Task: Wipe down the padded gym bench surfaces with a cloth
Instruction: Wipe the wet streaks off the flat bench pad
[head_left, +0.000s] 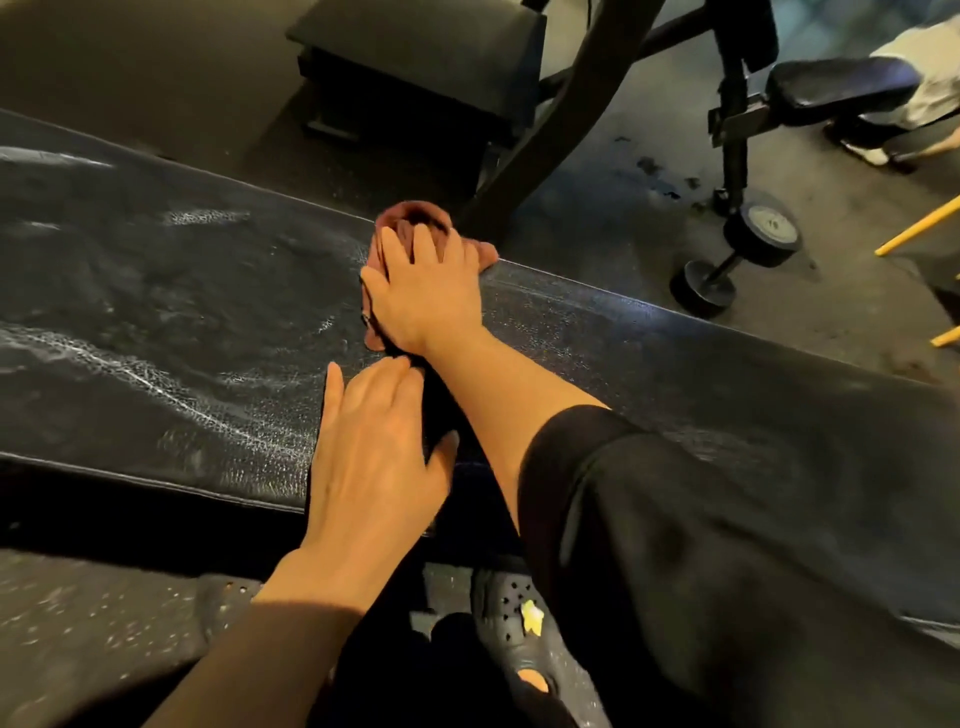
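Note:
A long black padded bench (156, 322) runs across the view, streaked with wet sheen on its left part. My right hand (423, 291) presses a reddish-brown cloth (413, 215) flat against the pad's far edge, fingers spread over it. My left hand (363, 457) rests on the near half of the pad, just beside my right forearm, fingers extended and holding nothing. Part of the cloth is hidden under my right palm.
Beyond the bench stand a black padded box (415, 62), a slanted machine frame (561, 114) and another padded seat (841, 88). A small dumbbell (737, 260) lies on the floor at right. Another person's shoe (867, 153) shows at far right. My own shoe (519, 623) is below the bench.

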